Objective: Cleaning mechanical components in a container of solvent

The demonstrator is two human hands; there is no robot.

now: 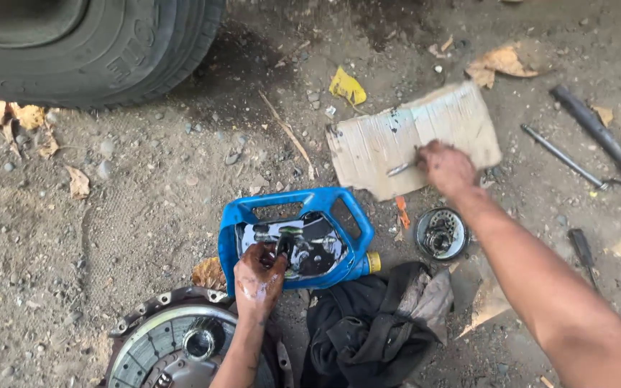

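Dipping into the cut-open blue oil jug (292,237) on the ground, my left hand (256,276) pinches a small part; far right, my right hand (445,167) grips a bolt (399,169) on cardboard (411,136). Clutch plate (174,341) near, greasing looks unfinished.

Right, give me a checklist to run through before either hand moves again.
1. Left hand in the cut-open blue jug, on a small part: ok.
2. Right hand on the cardboard, at a bolt-like metal piece: ok; firm grip: cannot tell.
3. Round metal part lying apart from both hands: ok.
4. Clutch plate flat on ground, beside left forearm: ok.
5. Hands free of grease: not ok.
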